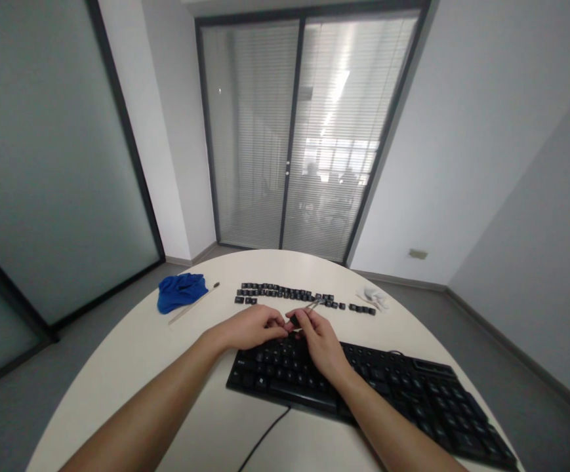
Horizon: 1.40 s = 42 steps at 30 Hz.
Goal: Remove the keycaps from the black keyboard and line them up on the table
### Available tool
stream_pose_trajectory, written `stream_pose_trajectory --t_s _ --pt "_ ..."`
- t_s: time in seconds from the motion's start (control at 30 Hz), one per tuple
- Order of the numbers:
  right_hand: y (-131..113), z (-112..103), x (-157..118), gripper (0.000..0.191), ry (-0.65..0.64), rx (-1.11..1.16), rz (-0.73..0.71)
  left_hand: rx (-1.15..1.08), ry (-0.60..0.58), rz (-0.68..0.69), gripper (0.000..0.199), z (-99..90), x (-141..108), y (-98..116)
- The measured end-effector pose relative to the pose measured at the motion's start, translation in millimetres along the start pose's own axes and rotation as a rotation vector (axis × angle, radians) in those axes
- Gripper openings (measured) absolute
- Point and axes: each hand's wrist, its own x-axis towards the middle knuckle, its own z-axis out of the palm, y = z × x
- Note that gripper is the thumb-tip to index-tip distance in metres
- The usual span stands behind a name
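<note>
A black keyboard (pixel 309 387) lies at an angle on the table, and the top rows at its left part are hidden by my hands. My right hand (pixel 321 337) is closed above it, gripping a keycap puller (pixel 315 303) whose thin metal wires point away toward the loose keys. Close against it, my left hand (pixel 255 326) is closed too, fingertips curled together over the keyboard's upper left edge. Whatever sits between those fingertips is too small to make out. Loose black keycaps (pixel 277 292) stand in rows beyond both hands.
The round white table (pixel 132 367) carries a blue cloth (pixel 181 293) and a thin brush (pixel 193 306) on the left. A crumpled white tissue-like piece (pixel 374 298) rests at the right. A black cable (pixel 264 438) runs toward the near edge.
</note>
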Motion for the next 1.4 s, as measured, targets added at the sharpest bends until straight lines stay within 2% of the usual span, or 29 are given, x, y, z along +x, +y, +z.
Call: stream_pose_trajectory --t_s 0.17,0.4,0.53,0.67,0.73,0.93,1.1,1.23,1.4 --pt "5.1 -2.7 2.5 0.042 0.031 0.064 0.000 -0.040 -0.023 0.041 0.032 -0.5 0.9 6.1" --pt "8.9 -3.6 4.4 0.045 0.078 0.159 0.059 -0.127 -0.035 0.036 0.033 -5.1 0.1 2.8" --pt "6.8 -3.7 3.6 0.045 0.063 0.166 0.052 -0.142 -0.047 -0.038 0.038 -3.2 -0.1 4.1" --pt "5.7 -3.8 3.1 0.042 0.059 0.160 0.030 -0.086 0.031 -0.109 0.048 0.3 0.5 7.3" --pt "5.8 -3.8 2.9 0.042 0.063 0.173 0.036 -0.159 0.039 -0.144 0.048 1.7 1.7 7.1" --pt "4.8 -3.6 2.2 0.043 0.076 0.239 0.051 -0.493 -0.058 -0.238 0.048 2.4 6.5 -1.1" --pt "4.5 -4.2 2.4 0.046 0.097 0.250 0.056 -0.620 -0.093 -0.261 0.041 -1.5 3.6 -6.0" --pt "5.5 -4.4 2.1 0.047 0.104 0.244 0.067 -0.685 -0.036 -0.296 0.038 -1.7 2.2 -10.1" --pt "6.2 -3.8 1.4 0.047 0.089 0.252 0.069 -0.716 0.144 -0.394 0.040 0.7 5.6 -12.2"
